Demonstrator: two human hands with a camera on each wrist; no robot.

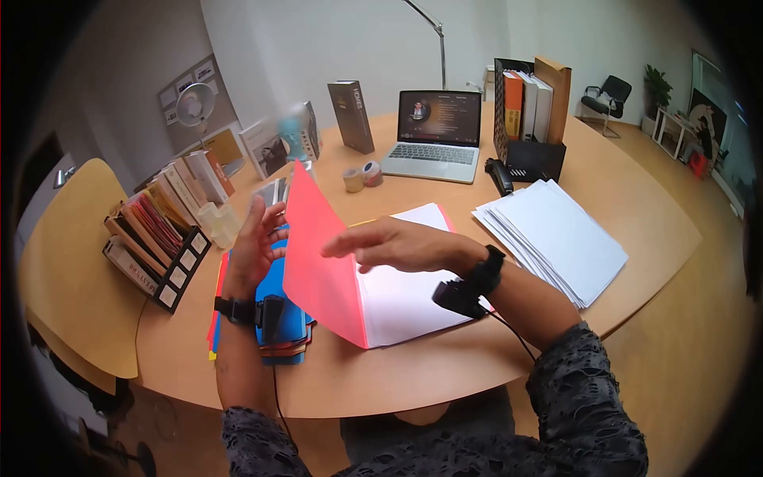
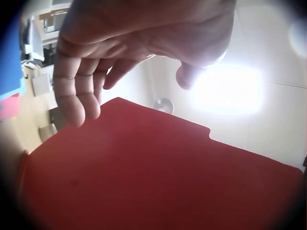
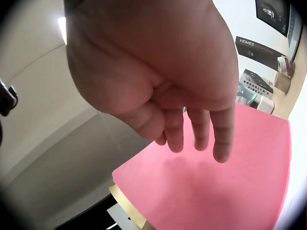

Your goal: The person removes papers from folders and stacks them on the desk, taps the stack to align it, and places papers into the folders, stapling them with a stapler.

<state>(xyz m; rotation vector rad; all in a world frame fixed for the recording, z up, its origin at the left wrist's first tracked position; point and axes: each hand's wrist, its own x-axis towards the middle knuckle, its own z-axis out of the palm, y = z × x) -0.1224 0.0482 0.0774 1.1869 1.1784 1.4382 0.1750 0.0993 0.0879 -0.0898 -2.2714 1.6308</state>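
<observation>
A pink-red file folder (image 1: pixel 322 274) stands half open on the desk, its left cover raised at a slant. White paper (image 1: pixel 413 306) lies on the folder's flat right side. On the outer side of the raised cover is my left hand (image 1: pixel 258 242), fingers loosely bent and thumb up; the left wrist view shows them close to the red cover (image 2: pixel 144 163). Across the inner side reaches my right hand (image 1: pixel 409 245), palm toward the cover. In the right wrist view its fingers (image 3: pixel 221 139) extend loosely in front of the pink surface. Neither hand grips the folder.
Blue and other coloured folders (image 1: pixel 282 354) lie stacked at the left. To the right is a pile of white paper (image 1: pixel 556 238). Tape rolls (image 1: pixel 353 180), a laptop (image 1: pixel 433 155), a phone (image 1: pixel 499 176) and a book holder (image 1: pixel 536 159) stand behind; a file rack (image 1: pixel 181 269) is at far left.
</observation>
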